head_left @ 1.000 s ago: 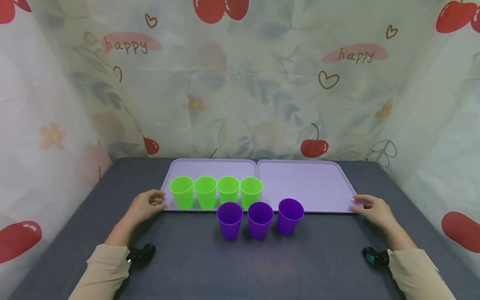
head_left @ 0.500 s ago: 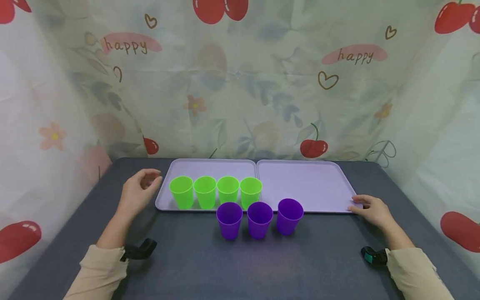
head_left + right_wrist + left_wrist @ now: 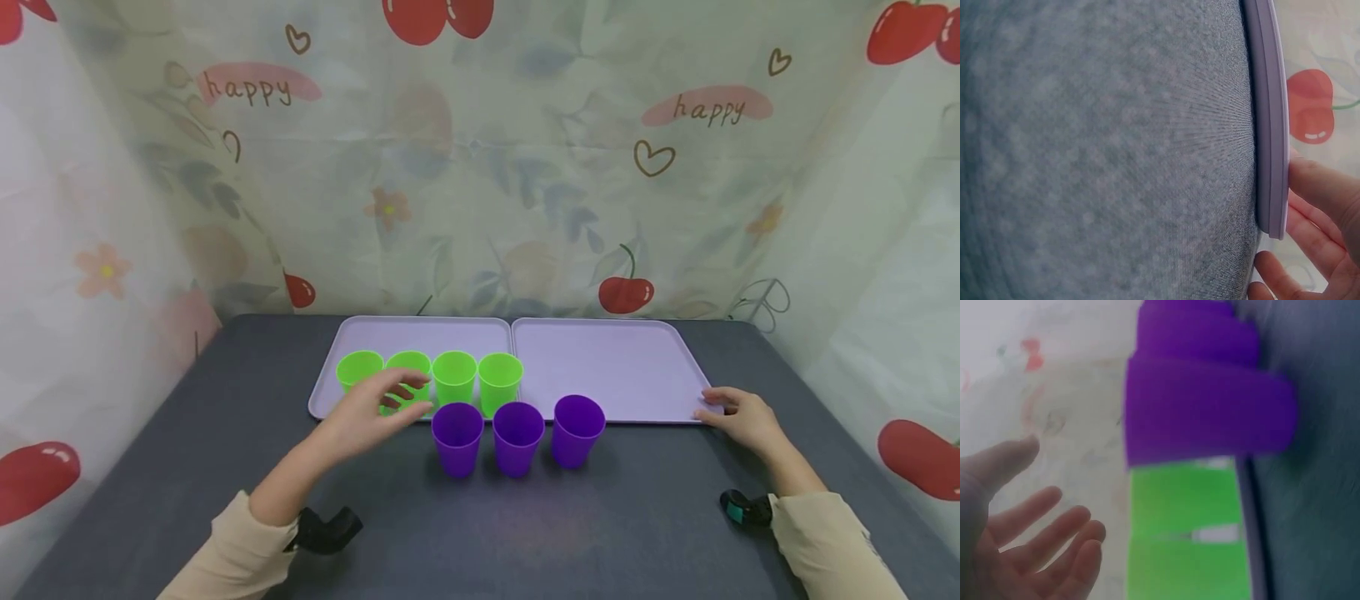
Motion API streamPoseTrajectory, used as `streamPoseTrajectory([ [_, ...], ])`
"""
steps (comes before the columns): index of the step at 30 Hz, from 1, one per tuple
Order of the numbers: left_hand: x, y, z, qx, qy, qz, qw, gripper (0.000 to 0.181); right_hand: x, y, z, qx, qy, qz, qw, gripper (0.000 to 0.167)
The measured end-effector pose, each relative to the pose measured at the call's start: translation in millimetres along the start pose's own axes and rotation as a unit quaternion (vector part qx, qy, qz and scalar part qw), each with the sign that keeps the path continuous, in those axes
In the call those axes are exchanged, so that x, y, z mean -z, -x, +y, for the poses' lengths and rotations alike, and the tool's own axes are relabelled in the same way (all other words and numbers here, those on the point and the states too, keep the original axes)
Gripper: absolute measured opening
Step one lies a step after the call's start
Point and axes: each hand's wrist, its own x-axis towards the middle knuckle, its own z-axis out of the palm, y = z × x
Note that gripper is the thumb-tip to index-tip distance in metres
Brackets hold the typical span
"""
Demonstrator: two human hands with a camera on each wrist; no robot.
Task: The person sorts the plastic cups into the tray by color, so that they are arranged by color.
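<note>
Three purple cups (image 3: 457, 442) stand upright in a row on the table, in front of the trays. Several green cups (image 3: 454, 379) stand along the front of the left lilac tray (image 3: 420, 330). My left hand (image 3: 375, 412), fingers spread and holding nothing, hovers before the two leftmost green cups, partly hiding them, just left of the nearest purple cup. In the left wrist view that hand (image 3: 1041, 544) is beside a purple cup (image 3: 1210, 412), not touching it. My right hand (image 3: 744, 418) has thumb and fingers at the front right corner of the right lilac tray (image 3: 615, 367).
The dark grey table (image 3: 540, 542) extends in front of the purple cups. Behind the trays hangs a patterned curtain (image 3: 480, 192), with a thin looped cord (image 3: 765, 302) near the back right table corner.
My left hand has let go of the left tray's corner, lifted away, and moved right toward the purple cups. My right hand stays at its tray corner. The cups have not moved.
</note>
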Motion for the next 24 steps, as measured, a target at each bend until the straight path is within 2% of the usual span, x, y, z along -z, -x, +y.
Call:
streamPoseTrajectory([
  [3,-13.1,-0.2,5.2,0.001,0.001,-0.038,0.9993,0.044,0,-0.5,0,-0.001,-0.001,-0.001,1.0,0.055],
  [7,-27.0,0.2,8.4,0.014,-0.01,-0.057,0.9982,0.056,0,-0.4,0,-0.003,0.0,-0.003,1.0,0.055],
  [13,-37.8,1.9,9.3,0.023,-0.018,-0.058,0.9979,0.067,0,0.2,-1,-0.006,-0.004,-0.009,0.9999,0.056],
  [24,-41.0,0.2,6.9,-0.001,-0.032,-0.048,0.9983,0.057,1,0.0,0,-0.009,-0.011,-0.016,0.9998,0.057],
])
